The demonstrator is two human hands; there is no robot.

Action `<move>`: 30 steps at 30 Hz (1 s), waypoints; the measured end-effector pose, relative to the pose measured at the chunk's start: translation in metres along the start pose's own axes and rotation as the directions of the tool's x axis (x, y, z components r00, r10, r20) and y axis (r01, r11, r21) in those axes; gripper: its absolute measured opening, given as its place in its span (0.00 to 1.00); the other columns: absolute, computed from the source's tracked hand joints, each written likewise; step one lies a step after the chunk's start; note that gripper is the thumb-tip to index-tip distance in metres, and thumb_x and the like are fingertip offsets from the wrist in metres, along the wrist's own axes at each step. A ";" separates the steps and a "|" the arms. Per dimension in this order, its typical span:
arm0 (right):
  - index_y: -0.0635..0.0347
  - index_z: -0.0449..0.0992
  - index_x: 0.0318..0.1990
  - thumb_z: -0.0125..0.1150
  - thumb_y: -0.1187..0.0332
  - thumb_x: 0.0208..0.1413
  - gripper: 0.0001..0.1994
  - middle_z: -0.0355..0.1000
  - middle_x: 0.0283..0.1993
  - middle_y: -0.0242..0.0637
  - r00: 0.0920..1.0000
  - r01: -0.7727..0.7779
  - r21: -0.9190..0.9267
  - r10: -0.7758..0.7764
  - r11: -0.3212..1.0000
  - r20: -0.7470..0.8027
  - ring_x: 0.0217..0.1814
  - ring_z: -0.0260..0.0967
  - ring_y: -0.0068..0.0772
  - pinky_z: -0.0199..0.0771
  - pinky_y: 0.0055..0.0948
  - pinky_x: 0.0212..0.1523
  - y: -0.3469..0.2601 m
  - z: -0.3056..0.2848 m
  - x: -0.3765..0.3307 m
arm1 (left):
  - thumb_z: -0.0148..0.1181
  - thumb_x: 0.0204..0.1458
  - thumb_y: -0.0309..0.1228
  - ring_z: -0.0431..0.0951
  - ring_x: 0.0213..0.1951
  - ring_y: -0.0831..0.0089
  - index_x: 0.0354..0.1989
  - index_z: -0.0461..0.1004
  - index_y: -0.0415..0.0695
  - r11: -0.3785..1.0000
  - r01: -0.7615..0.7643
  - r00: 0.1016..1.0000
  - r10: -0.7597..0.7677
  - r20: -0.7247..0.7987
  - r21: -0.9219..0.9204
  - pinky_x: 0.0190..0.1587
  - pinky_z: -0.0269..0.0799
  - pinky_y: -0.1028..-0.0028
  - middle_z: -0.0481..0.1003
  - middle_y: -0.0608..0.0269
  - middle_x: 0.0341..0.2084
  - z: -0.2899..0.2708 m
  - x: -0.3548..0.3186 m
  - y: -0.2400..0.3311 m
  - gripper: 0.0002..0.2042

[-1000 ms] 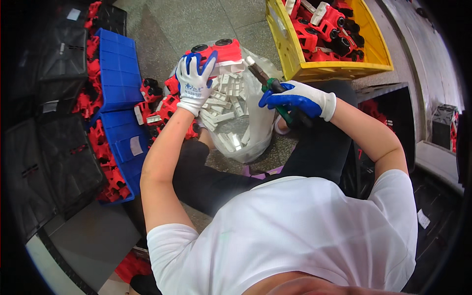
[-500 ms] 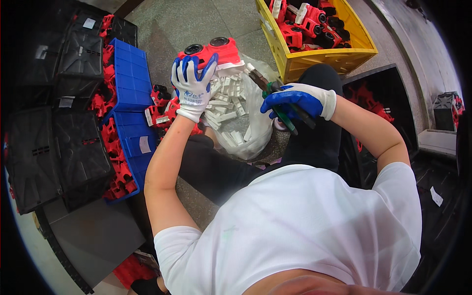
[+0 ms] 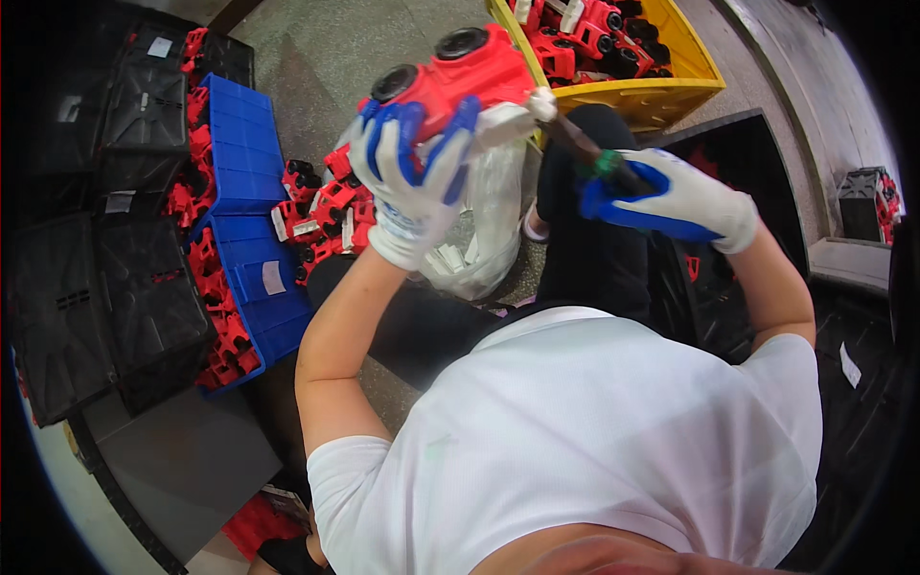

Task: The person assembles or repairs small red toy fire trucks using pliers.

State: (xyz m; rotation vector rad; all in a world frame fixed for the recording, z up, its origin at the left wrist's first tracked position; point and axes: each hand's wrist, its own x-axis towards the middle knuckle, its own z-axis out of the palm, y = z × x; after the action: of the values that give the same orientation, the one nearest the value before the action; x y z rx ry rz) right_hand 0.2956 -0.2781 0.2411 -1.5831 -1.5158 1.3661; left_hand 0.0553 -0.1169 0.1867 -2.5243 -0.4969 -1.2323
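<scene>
My left hand is holding the red toy truck over the clear plastic bag, its black wheels lying along the far side. My right hand is clasping the pliers, whose tip is resting at the end of the truck's white strip; blur is hiding whether they are biting.

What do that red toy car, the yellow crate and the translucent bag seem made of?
Red toy car: probably hard plastic, slightly glossy, with smooth moulded curves. Yellow crate: likely rigid plastic, semi-gloss, evenly coloured. Translucent bag: apparently thin, shiny plastic film; it's wrinkled.
</scene>
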 end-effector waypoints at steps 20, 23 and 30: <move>0.64 0.74 0.44 0.67 0.50 0.47 0.26 0.70 0.41 0.44 0.671 -0.112 0.086 0.139 0.990 -0.728 0.46 0.69 0.42 0.67 0.35 0.47 0.085 0.024 -0.008 | 0.61 0.41 0.21 0.69 0.52 0.50 0.53 0.69 0.41 0.802 0.057 0.954 0.132 0.269 -0.595 0.55 0.63 0.55 0.70 0.48 0.49 0.035 -0.012 0.105 0.25; 0.64 0.71 0.49 0.68 0.51 0.45 0.30 0.67 0.47 0.46 0.639 -0.198 -0.034 0.102 0.980 -0.762 0.51 0.68 0.44 0.66 0.35 0.51 0.100 0.034 0.002 | 0.61 0.42 0.19 0.69 0.53 0.50 0.55 0.67 0.39 0.713 0.179 0.951 0.051 0.305 -0.678 0.56 0.62 0.56 0.70 0.48 0.49 0.035 -0.018 0.099 0.26; 0.64 0.73 0.45 0.66 0.59 0.49 0.21 0.71 0.44 0.42 0.721 -0.104 0.068 0.123 0.992 -0.682 0.45 0.70 0.37 0.68 0.32 0.48 0.095 0.036 0.001 | 0.62 0.49 0.22 0.72 0.50 0.70 0.64 0.55 0.41 -0.379 0.622 0.524 -0.449 0.724 -0.685 0.52 0.69 0.73 0.69 0.59 0.49 0.073 -0.010 0.073 0.33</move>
State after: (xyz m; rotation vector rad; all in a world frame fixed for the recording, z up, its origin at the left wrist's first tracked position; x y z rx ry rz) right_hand 0.2993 -0.3062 0.1435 -1.9000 -0.9414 0.6910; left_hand 0.1320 -0.1551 0.1276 -3.6709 -1.6707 -2.5582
